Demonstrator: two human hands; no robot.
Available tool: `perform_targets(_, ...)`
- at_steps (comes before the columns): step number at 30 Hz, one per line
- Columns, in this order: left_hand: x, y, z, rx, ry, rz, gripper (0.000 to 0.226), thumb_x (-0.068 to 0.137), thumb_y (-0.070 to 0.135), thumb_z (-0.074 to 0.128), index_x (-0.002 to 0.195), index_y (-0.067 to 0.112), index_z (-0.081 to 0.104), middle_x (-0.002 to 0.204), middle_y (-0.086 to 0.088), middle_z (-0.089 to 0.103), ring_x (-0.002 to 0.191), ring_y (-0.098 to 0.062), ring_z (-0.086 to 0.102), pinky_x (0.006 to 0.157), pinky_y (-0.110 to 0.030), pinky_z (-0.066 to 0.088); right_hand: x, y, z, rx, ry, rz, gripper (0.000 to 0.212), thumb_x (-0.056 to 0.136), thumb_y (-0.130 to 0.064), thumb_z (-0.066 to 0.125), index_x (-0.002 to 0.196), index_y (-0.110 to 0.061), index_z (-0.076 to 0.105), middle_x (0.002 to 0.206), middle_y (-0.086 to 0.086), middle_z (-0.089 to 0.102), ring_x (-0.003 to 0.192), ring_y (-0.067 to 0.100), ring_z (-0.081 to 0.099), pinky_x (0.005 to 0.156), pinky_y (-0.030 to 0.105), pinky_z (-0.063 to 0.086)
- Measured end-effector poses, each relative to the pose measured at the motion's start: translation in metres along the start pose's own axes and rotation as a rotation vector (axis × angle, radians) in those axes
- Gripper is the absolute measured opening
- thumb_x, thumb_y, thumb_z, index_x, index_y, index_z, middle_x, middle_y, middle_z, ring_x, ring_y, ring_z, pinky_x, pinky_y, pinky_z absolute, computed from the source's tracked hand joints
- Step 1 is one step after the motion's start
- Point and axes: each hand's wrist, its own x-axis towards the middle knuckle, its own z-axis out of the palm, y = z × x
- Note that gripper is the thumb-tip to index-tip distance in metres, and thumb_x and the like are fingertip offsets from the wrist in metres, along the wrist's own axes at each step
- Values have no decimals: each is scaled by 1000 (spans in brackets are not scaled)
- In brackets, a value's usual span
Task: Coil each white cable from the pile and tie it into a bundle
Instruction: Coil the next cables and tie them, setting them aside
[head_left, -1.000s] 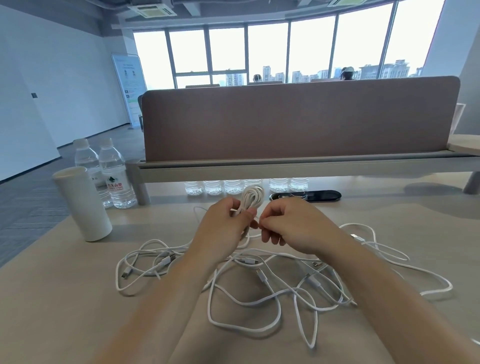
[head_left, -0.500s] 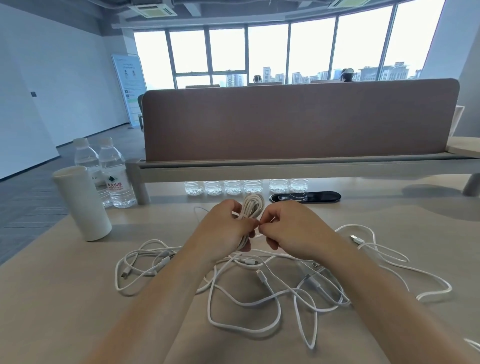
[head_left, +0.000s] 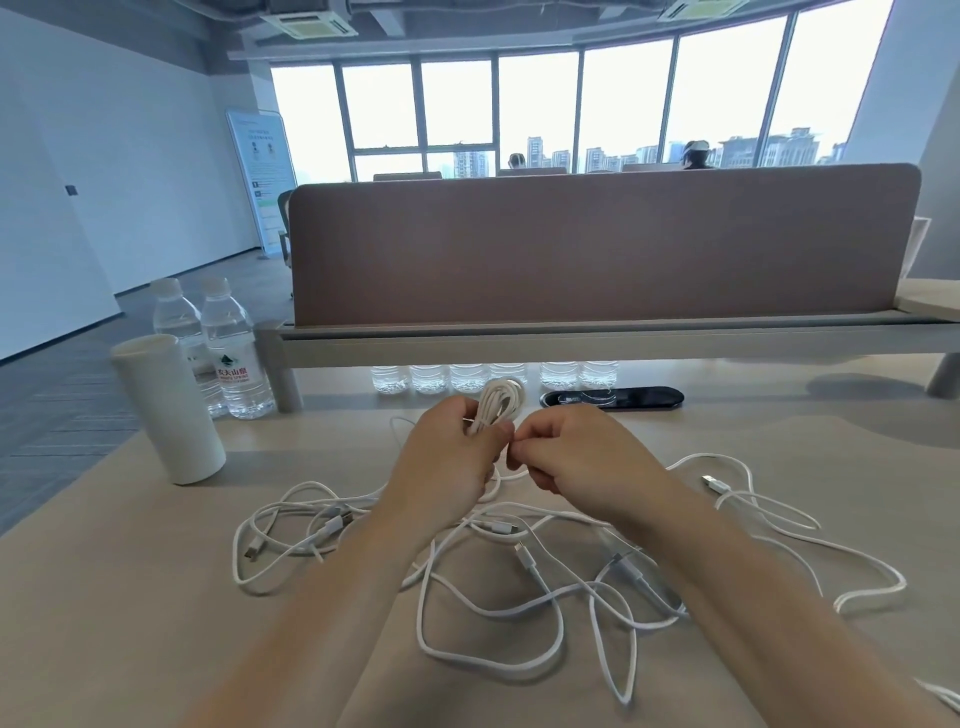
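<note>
Near edge of bench (head_left: 130, 597) — loose white cables (head_left: 525, 560) in a tangled pile, spread left to right under both forearms. Above the pile, mid-bench: left hand (head_left: 447, 457), grip closed round the coiled cable (head_left: 496, 402), loops standing upward. Right hand (head_left: 576, 457) just beside it, grip pinching a strand of that coil. Left edge — white cylinder (head_left: 166, 410), water bottles (head_left: 234, 358) behind. Far edge: divider panel (head_left: 597, 249).

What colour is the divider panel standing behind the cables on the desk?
Plain muted brown with no pattern; the divider panel shows best in the head view.
</note>
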Motion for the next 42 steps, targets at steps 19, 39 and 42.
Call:
perform_targets(19, -8, 17, -12, -183, 16, -105, 11, 99, 23, 60, 102, 13, 59, 70, -6, 66, 51, -18, 58, 55, -33, 51, -3, -2, -3, -26, -104, -50, 21, 97, -15, 52, 86, -9, 69, 67, 2, 73, 55, 11, 58, 66, 31, 52)
perform_targets(39, -168, 17, -167, -278, 219, -346, 20, 84, 3, 55, 92, -5, 70, 79, -20, 67, 74, -28, 62, 72, -40, 51, -60, -111, 132, -207, -197, -338, 23, 96, -21, 60, 74, -23, 66, 64, -7, 70, 53, 3, 57, 60, 29, 47)
perform_targets(42, -192, 5, -198, -110, 264, -361, 21, 77, 14, 54, 79, 0, 70, 68, -11, 61, 67, -23, 52, 65, -37, 40, -71, -123, 169, -197, -230, -374, 28, 97, -22, 57, 70, -27, 63, 69, -9, 72, 51, -2, 53, 57, 24, 39)
